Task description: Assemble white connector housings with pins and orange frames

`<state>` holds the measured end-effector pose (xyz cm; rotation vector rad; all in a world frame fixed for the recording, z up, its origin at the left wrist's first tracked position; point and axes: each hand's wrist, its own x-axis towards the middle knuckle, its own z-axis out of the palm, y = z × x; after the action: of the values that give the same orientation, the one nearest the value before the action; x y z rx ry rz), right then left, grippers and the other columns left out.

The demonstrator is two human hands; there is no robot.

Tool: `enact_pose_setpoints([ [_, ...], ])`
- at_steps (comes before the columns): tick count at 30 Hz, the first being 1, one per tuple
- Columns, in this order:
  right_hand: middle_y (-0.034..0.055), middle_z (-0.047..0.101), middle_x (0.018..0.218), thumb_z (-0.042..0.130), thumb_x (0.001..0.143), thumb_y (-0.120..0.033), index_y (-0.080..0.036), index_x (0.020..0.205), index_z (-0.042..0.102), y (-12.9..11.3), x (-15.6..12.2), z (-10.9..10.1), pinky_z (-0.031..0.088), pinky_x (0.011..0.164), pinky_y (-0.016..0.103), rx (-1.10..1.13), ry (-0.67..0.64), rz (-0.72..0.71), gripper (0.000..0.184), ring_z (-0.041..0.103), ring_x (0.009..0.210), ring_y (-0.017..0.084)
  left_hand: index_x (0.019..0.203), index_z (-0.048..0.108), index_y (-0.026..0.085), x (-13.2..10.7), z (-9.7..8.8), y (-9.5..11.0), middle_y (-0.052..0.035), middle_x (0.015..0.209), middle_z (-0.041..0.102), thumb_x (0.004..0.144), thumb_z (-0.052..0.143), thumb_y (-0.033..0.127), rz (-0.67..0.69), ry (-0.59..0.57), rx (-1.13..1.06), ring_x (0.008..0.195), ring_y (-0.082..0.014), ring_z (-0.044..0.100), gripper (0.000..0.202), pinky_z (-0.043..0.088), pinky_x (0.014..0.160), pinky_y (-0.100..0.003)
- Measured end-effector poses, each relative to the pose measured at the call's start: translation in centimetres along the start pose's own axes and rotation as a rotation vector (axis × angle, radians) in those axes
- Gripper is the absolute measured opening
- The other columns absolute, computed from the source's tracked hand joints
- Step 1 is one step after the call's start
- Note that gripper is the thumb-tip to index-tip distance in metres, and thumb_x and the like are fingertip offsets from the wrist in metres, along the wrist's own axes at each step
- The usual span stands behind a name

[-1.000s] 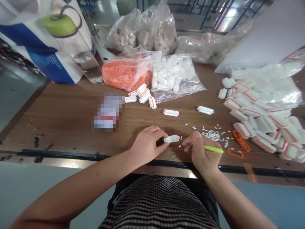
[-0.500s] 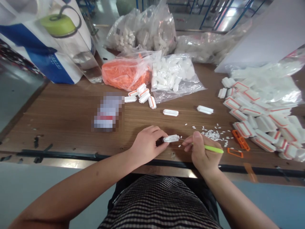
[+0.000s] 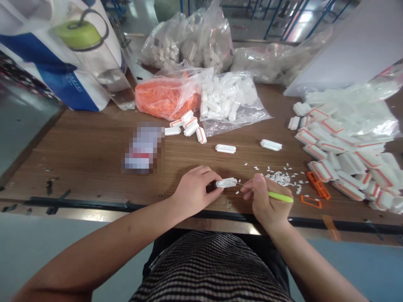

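Note:
Near the table's front edge, my left hand (image 3: pixel 195 189) pinches one end of a white plastic connector housing (image 3: pixel 226 183) with a row of small holes along its side. My right hand (image 3: pixel 269 199) grips a thin metal pick with a yellow-green handle (image 3: pixel 281 196). The pick's tip meets the right end of the housing; whether it sits inside a hole is too small to tell. Just behind my right hand lies a scatter of tiny white pegs (image 3: pixel 280 178). Two more white housings, one at the centre (image 3: pixel 226 148) and one to its right (image 3: pixel 271 144), lie farther back.
Orange frames (image 3: pixel 318 184) and a heap of white housings with orange trim (image 3: pixel 349 161) lie to the right. Behind are a bag of orange parts (image 3: pixel 166 95) and a bag of white parts (image 3: pixel 228 94). A green-capped bottle (image 3: pixel 107 77) leans at back left, behind a blurred object (image 3: pixel 143 147).
The pick's handle has shifted slightly to the left with a small movement of my right hand. My left hand and the housing stay in place.

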<state>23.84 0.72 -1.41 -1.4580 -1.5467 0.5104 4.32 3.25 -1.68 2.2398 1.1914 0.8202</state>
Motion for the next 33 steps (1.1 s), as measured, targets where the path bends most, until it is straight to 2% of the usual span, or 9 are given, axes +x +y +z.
enact_pose_setpoints([
  [7,0.0006,0.064,0.049,0.044,0.098,-0.037,-0.019,0.056,0.065,-0.31,-0.07,-0.04,0.045,0.043,0.023,0.070,0.089,0.071,0.050,0.057,0.038,0.009,0.090,0.068,0.019,0.02,-0.01,-0.18,-0.0005,0.079,0.064,0.085,0.068,0.022,-0.012,0.006,-0.010,0.073,-0.0146,0.058,0.007,0.049,0.071,-0.030],
  [16,0.0001,0.065,0.053,0.045,0.098,-0.031,-0.019,0.057,0.064,-0.51,-0.04,0.05,0.045,0.044,0.023,0.077,0.051,0.069,0.047,0.056,0.039,0.007,0.090,0.069,0.019,0.00,0.07,-0.17,-0.0008,0.079,0.064,0.085,0.067,0.023,-0.025,0.003,-0.010,0.075,-0.0152,0.059,0.007,0.049,0.072,-0.031],
  [22,-0.0006,0.065,0.052,0.046,0.098,-0.030,-0.018,0.059,0.065,-0.17,0.17,-0.03,0.046,0.044,0.022,0.042,-0.019,0.070,0.044,0.058,0.039,0.008,0.090,0.069,0.018,0.05,0.00,-0.18,-0.0008,0.078,0.063,0.084,0.068,0.022,-0.014,0.004,0.002,0.073,-0.0149,0.058,0.007,0.050,0.071,-0.030],
  [29,0.0013,0.064,0.050,0.042,0.099,-0.037,-0.019,0.057,0.064,-0.69,-0.15,-0.03,0.044,0.042,0.022,0.066,0.059,0.111,0.051,0.057,0.039,0.008,0.090,0.068,0.019,-0.04,0.04,-0.10,-0.0009,0.079,0.065,0.085,0.067,0.023,-0.025,0.005,-0.009,0.073,-0.0148,0.059,0.006,0.050,0.071,-0.030],
  [33,0.0003,0.064,0.051,0.043,0.098,-0.033,-0.019,0.057,0.064,-0.75,-0.01,0.07,0.045,0.044,0.022,0.049,0.043,0.082,0.048,0.057,0.038,0.008,0.090,0.068,0.019,-0.02,0.06,-0.06,-0.0009,0.079,0.065,0.085,0.067,0.023,-0.024,0.006,-0.012,0.075,-0.0152,0.059,0.006,0.050,0.072,-0.031],
])
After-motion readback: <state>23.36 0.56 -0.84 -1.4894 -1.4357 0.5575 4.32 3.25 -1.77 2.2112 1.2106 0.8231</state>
